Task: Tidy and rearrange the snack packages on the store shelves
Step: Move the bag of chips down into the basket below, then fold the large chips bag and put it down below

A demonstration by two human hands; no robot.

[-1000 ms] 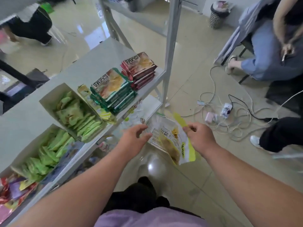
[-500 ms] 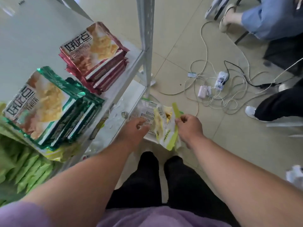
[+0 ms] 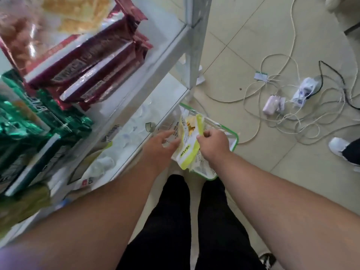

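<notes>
A yellow-green and white snack package is held low beside the shelf unit, above a white basket with a green rim on the floor. My right hand pinches the package's upper edge. My left hand reaches to the package's left side with straight fingers touching it. On the upper shelf lies a stack of red snack packs, with a stack of green snack packs to its left. The lower shelf holds pale, blurred packages.
A grey shelf post stands right behind the basket. White and black cables with a power strip and chargers sprawl over the tiled floor at right. Another person's white shoe is at the right edge. My black-trousered legs are below.
The view has dropped and closed in on the shelf. Both hands have lowered the package toward the basket, and the package has turned more edge-on between them.
</notes>
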